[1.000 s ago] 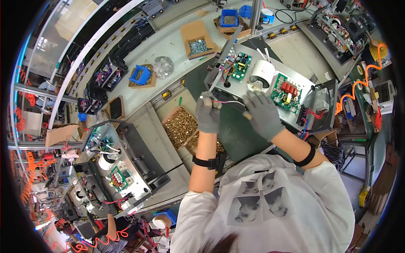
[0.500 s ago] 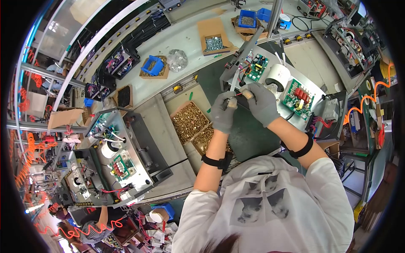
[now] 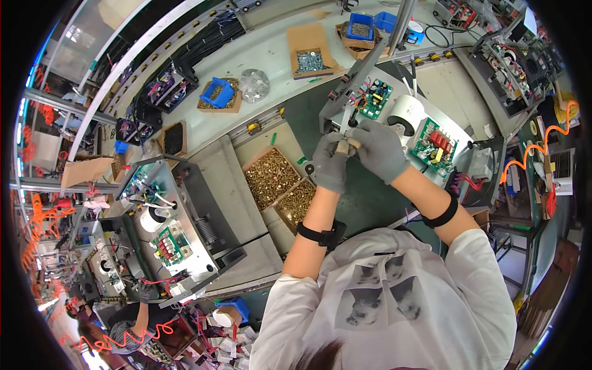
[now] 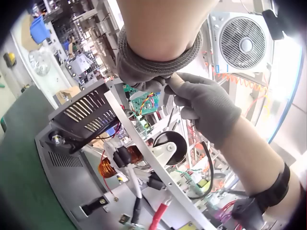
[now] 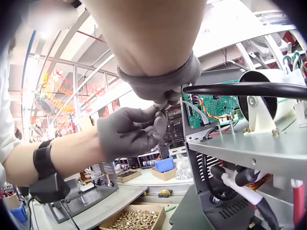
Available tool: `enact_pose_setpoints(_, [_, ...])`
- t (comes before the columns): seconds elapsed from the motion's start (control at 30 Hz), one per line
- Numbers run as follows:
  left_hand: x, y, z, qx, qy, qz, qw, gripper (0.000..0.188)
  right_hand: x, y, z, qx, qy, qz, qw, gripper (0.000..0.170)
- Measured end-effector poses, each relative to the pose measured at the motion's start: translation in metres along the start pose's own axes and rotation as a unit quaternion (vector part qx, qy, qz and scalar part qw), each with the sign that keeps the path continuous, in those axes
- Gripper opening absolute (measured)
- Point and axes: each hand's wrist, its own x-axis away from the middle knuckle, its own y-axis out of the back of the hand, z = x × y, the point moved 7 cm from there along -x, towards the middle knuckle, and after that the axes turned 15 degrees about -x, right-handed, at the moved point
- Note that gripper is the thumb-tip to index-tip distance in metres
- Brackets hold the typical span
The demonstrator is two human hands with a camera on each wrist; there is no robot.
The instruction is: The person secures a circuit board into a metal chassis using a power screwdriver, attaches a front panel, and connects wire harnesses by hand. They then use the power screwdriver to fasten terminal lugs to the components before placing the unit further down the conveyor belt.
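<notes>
Both hands wear grey gloves with pale fingertips and meet at the near left corner of a metal chassis (image 3: 385, 80). My left hand (image 3: 331, 161) has its fingers curled, pinching the end of a thin wire, mostly covered by the gloves. Against it, my right hand (image 3: 377, 151) pinches the same wire with thumb and fingers. In the right wrist view the left hand (image 5: 132, 132) is below the right hand (image 5: 165, 88), fingertips touching. A green circuit board (image 5: 213, 110) and a black-faced white cylinder (image 3: 407, 112) are beside them on the chassis.
A divided box of brass-coloured fasteners (image 3: 270, 176) lies left of the hands. Further back are a cardboard box of silver fasteners (image 3: 311, 60) and a blue tray (image 3: 217, 92). Another chassis (image 3: 185, 228) stands at the left; a person's arm (image 3: 142, 319) shows beyond it.
My right hand has moved from the chassis front to my left hand, and the fingertips have come together on the wire. Both hands are now closer to the chassis corner.
</notes>
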Motion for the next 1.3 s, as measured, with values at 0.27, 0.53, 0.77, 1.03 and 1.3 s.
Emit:
enact_pose_setpoints(0.27, [0.006,-0.003,0.018,0.020,0.089,-0.029,0.995,0.014,-0.069,0.023,-0.095,0.174,-0.117,0.093,0.973,0.013])
enact_pose_setpoints(0.53, [0.018,0.001,0.031,0.045,0.105,-0.047,0.992,0.011,-0.077,0.024,-0.111,0.107,0.077,0.122,0.984,0.013])
enact_pose_setpoints(0.77, [0.017,0.006,0.036,0.059,0.105,-0.073,0.990,0.012,-0.084,0.019,-0.115,0.096,0.101,0.133,0.981,0.013])
enact_pose_setpoints(1.03, [0.025,0.009,0.044,0.067,0.109,-0.090,0.988,0.013,-0.096,0.014,-0.134,0.107,-0.044,0.160,0.980,0.016])
enact_pose_setpoints(1.3, [0.023,0.016,0.042,0.056,0.125,-0.101,0.985,0.012,-0.097,0.017,-0.121,0.064,0.006,0.156,0.986,0.014])
